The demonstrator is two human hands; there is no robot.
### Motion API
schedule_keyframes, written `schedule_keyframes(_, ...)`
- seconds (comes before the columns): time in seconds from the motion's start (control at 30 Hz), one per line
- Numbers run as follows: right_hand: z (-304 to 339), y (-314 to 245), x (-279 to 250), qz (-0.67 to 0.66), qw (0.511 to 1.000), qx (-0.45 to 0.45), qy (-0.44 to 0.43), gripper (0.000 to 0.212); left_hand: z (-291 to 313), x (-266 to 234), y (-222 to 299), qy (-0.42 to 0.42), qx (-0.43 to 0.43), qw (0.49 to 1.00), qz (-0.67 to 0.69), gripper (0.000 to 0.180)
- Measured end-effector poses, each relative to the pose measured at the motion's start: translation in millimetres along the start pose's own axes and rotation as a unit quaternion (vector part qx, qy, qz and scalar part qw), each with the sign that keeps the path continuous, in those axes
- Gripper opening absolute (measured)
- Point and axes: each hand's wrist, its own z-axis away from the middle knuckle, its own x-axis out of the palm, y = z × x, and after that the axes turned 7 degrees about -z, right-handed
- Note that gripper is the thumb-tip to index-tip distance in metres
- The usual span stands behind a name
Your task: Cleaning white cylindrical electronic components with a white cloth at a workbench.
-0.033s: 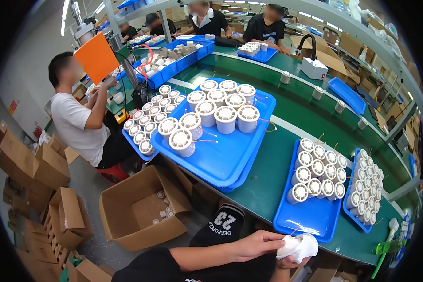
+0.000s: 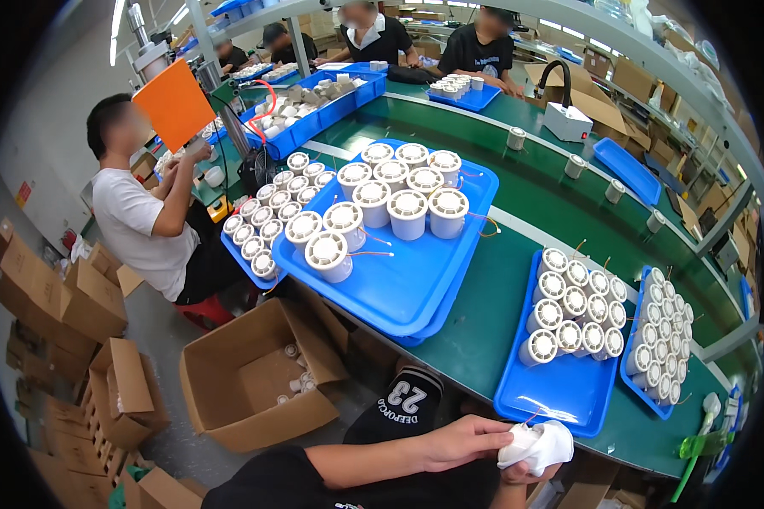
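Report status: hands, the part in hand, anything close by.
Left hand and right hand both in a grip on a white cloth-wrapped round part. Blue plastic tray of white cylindrical housings just ahead. Nothing blocking.

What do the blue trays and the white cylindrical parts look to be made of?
Blue trays: likely moulded plastic, smooth and slightly glossy, with rounded raised rims. White cylindrical parts: probably matt plastic housings with slotted tops and thin wires trailing out.

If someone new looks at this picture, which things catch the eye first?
First, the big blue tray at the centre of the green bench, with white round housings standing at its far end. Next, at the bottom, the left hand and right hand together hold a white housing in cloth. An open cardboard box sits on the floor at lower left.
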Motion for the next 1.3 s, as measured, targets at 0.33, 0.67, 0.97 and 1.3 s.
schedule_keyframes(0.33, -13.8, -6.8, -27.1, 0.036, 0.995, -0.075, -0.045, 0.064, 7.2, 1.5, -22.4, -0.009, -0.03, 0.999, 0.044, 0.042)
schedule_keyframes(0.67, -64.3, -21.5, -44.1, -0.077, 0.973, 0.17, 0.137, 0.031, -7.9, -2.4, 1.6, 0.048, 0.048, 0.987, 0.147, 0.039)
schedule_keyframes(0.97, -68.3, -35.5, -52.9, 0.041, 0.974, 0.114, 0.192, 0.029, -19.7, 12.8, 30.3, 0.171, 0.152, 0.97, 0.082, 0.052)
schedule_keyframes(1.3, -66.9, -36.5, -36.3, 0.025, 0.982, 0.128, 0.136, 0.033, -18.9, 20.5, 17.9, 0.238, 0.243, 0.935, -0.099, 0.05)
